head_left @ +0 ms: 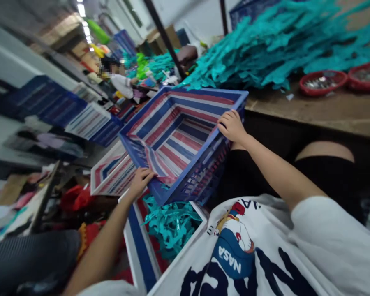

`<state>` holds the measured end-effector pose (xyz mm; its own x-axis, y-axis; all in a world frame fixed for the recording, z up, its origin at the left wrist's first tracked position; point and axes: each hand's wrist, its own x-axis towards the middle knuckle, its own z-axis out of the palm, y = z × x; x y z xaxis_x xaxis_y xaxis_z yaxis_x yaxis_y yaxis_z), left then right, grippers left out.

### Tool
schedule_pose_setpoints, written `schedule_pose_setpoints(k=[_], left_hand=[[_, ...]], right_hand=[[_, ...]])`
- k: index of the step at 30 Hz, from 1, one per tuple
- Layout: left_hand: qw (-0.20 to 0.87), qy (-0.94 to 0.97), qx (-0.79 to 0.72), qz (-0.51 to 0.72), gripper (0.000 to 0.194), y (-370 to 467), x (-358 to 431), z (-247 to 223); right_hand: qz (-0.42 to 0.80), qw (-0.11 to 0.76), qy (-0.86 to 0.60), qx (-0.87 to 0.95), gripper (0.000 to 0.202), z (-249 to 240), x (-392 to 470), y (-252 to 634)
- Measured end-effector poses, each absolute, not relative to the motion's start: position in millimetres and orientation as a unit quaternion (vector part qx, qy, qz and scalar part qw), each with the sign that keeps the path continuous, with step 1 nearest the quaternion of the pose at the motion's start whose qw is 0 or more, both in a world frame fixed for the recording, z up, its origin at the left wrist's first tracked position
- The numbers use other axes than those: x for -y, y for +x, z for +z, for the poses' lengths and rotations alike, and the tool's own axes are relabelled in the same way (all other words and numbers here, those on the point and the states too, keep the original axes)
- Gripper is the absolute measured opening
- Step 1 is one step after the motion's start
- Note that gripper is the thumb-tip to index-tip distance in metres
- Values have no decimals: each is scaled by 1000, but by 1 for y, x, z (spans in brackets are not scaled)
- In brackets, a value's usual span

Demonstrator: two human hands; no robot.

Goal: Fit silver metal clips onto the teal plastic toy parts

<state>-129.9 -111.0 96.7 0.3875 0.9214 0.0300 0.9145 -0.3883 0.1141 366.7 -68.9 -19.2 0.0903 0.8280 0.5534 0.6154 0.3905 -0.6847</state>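
A blue plastic crate (185, 187), lined with red, white and blue striped sheeting (179, 152), is tilted in front of me between my hands. My left hand (142, 181) grips its near left rim, fingers curled over the edge. On the right rim, my right hand (232, 125) is closed with the fingers over the top. No loose pieces show inside the crate. Under its near corner sits a white crate (200, 211) holding a heap of teal strip-like pieces (172, 226), partly covered by the blue crate.
To the right, a large pile of teal pieces (265, 49) covers the workbench (296, 109), beside red bowls (323, 82) of small shiny parts. Another white lined crate (111, 172) stands left. Stacked blue crates (43, 102) and a person (121, 82) are farther back.
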Motion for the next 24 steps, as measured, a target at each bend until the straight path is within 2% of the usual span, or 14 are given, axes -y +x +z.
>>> schedule_pose_setpoints(k=[2, 6, 9, 11, 15, 19, 22, 24], left_hand=[[35, 844, -530, 71, 67, -126, 157, 73], [-32, 818, -538, 200, 45, -95, 230, 28], [-84, 776, -575, 245, 41, -75, 231, 16], [-85, 768, -576, 268, 44, -73, 214, 20], [-118, 750, -580, 295, 46, -84, 180, 52], [-122, 757, -585, 266, 43, -91, 165, 78], [-140, 757, -574, 280, 40, -91, 180, 62], [-153, 758, -553, 311, 38, -93, 200, 33]], right_hand=[[135, 526, -527, 653, 22, -18, 63, 362], [298, 556, -480, 610, 43, -27, 50, 354], [410, 532, -489, 556, 64, -25, 45, 341], [428, 500, -502, 562, 60, -11, 44, 332], [373, 447, -493, 647, 43, 33, 28, 328], [252, 438, -476, 720, 62, 57, 0, 328], [119, 336, -484, 799, 39, 56, 17, 326], [91, 260, -512, 814, 38, 46, 47, 324]])
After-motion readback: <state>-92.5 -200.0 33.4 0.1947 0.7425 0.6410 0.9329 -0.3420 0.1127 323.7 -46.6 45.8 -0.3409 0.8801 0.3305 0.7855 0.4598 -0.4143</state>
